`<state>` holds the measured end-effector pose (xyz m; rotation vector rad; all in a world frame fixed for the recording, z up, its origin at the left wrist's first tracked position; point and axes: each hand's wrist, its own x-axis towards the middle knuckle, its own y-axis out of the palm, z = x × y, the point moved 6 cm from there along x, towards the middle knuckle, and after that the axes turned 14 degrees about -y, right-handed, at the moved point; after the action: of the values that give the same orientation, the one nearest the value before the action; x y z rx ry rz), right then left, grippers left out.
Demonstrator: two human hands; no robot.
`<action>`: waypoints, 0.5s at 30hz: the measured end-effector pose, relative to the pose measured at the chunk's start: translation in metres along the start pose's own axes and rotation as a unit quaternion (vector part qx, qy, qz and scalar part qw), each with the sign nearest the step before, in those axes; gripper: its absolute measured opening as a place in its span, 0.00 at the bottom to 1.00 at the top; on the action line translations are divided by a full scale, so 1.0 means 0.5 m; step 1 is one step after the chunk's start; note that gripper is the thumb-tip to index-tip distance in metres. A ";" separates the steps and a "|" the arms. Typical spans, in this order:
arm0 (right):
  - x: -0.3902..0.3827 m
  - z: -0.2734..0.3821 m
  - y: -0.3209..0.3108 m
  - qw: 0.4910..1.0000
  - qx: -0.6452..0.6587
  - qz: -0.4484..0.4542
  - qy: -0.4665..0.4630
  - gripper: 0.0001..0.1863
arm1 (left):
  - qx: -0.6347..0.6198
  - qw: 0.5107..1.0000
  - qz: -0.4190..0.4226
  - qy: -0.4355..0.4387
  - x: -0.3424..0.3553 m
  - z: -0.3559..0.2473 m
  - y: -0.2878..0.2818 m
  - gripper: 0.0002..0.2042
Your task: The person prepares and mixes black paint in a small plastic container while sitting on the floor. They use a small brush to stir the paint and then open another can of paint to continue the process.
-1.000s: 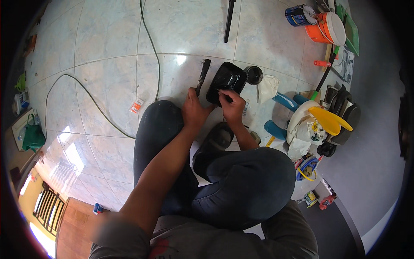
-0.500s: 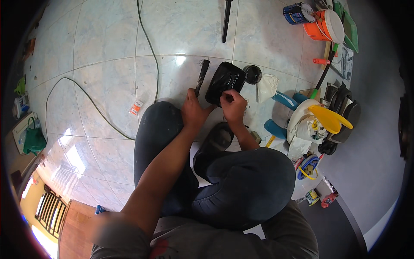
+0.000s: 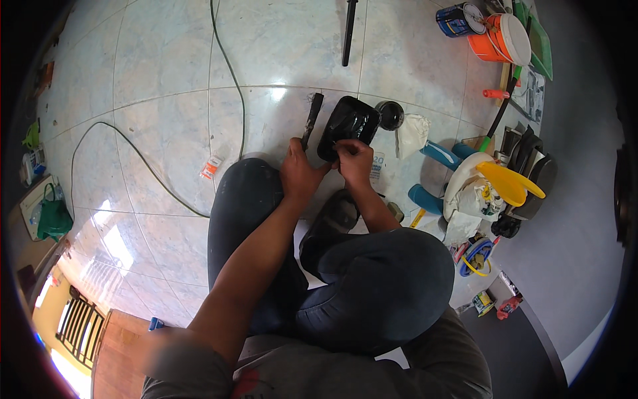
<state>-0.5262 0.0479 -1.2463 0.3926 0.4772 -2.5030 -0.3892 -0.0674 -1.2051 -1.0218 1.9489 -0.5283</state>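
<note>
My left hand [image 3: 299, 171] is closed around the lower end of a slim, worn black brush-like tool [image 3: 314, 114] that points up and away. Its thumb reaches toward the near edge of a black rectangular tray [image 3: 377, 118], whose inside looks wet and glossy. Over the tray's near right side, my right hand [image 3: 356, 159] is pinched, fingertips low against the tray. Whatever those fingers hold is too small to make out. Just right of the tray stands a small round black container [image 3: 390, 115].
A crumpled white cloth or bag [image 3: 413, 135] and teal pipes [image 3: 440, 154] lie to the right, beside a white bucket with a yellow scoop [image 3: 502, 185]. A thin cable [image 3: 232, 73] crosses the tiled floor. Far right are an orange bucket [image 3: 488, 46] and a paint can [image 3: 458, 21].
My right hand has shifted slightly left and nearer to me, closer to my left thumb. My left hand with the brush-like tool has hardly moved.
</note>
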 end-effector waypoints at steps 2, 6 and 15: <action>-0.005 0.000 0.002 0.999 0.005 0.007 0.036 0.05 | 0.003 1.000 0.002 -0.004 0.001 0.003 0.004 0.40; -0.017 -0.009 0.000 0.988 0.100 -0.022 0.116 0.06 | 0.012 1.000 0.007 -0.011 -0.001 0.001 0.007 0.39; -0.034 -0.028 0.010 0.945 0.240 -0.051 0.217 0.07 | -0.001 0.999 0.024 -0.025 0.001 0.004 0.007 0.40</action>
<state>-0.5070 0.0577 -1.2536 1.1486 0.0347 -2.6164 -0.3894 -0.0659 -1.2088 -0.9795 1.9245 -0.4694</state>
